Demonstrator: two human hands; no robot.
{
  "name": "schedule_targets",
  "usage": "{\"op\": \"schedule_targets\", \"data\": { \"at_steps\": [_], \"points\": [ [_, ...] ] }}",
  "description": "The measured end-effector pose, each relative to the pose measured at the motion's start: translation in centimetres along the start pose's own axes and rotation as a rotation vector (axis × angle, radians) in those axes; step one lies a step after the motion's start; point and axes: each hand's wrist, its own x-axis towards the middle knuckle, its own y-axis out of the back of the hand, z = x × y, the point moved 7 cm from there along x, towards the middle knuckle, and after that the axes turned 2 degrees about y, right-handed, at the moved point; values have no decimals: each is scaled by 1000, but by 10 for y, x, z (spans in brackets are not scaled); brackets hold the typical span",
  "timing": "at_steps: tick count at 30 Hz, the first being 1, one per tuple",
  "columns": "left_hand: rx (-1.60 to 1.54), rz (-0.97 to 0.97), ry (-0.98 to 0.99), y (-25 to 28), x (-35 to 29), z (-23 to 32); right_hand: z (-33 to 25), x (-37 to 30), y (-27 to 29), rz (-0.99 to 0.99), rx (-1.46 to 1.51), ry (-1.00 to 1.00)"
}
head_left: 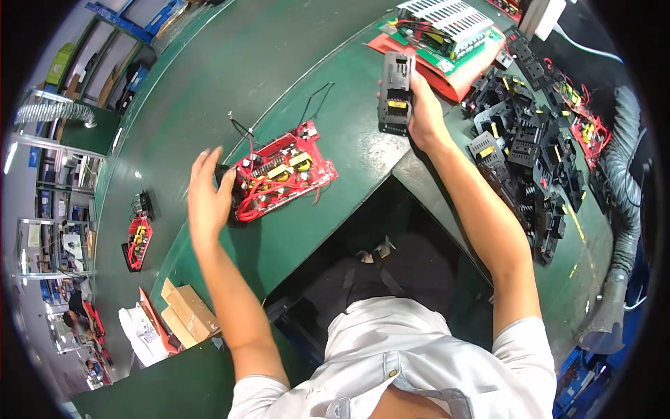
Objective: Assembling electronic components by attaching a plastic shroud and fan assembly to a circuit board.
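My right hand (427, 115) is raised over the far part of the bench, closed round a black plastic end panel (398, 80) with slots and a yellow label. At the left, my left hand (211, 199) has its thumb and fingers on either side of another black end panel (222, 172). That panel sits at the left end of a red circuit board (321, 167). Red wires, yellow-wrapped transformers and capacitors crowd the board. Thin black leads (241, 124) stick out from its far side. The left palm hides part of the panel.
Several black plastic panels (523, 146) lie heaped on the right. Behind them runs a grey flexible duct (624, 188). A green board with a white vented cover (447, 21) rests on red sheeting (457, 87). Far left are a small red board (139, 241) and cardboard (188, 314).
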Motion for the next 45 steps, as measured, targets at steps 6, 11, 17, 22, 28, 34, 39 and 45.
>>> {"op": "schedule_targets", "data": {
  "at_steps": [6, 11, 17, 22, 28, 34, 39, 45],
  "points": [
    [-997, -376, 63, -96, -14, 106, -7, -35, -65, -123, 151, -118],
    [-1587, -581, 366, -128, -28, 124, -24, -77, -90, -178, -72, -153],
    [-1483, -498, 337, -111, -26, 91, -41, -85, -66, -301, -104, -185],
    [-1382, -453, 360, -102, -26, 86, -32, -87, -51, -336, -160, -270],
    [-1218, -483, 101, -79, -8, 91, -22, -109, -53, -659, -225, -523],
    [-940, -617, -153, -67, 20, 127, 7, -128, -83, -685, -311, -563],
    [-589, -182, -238, -10, 56, 119, 3, -92, -86, -484, -265, -433],
    [-545, -252, -762, 46, -29, 215, -2, -64, -51, -130, -198, -425]
  ]
}}
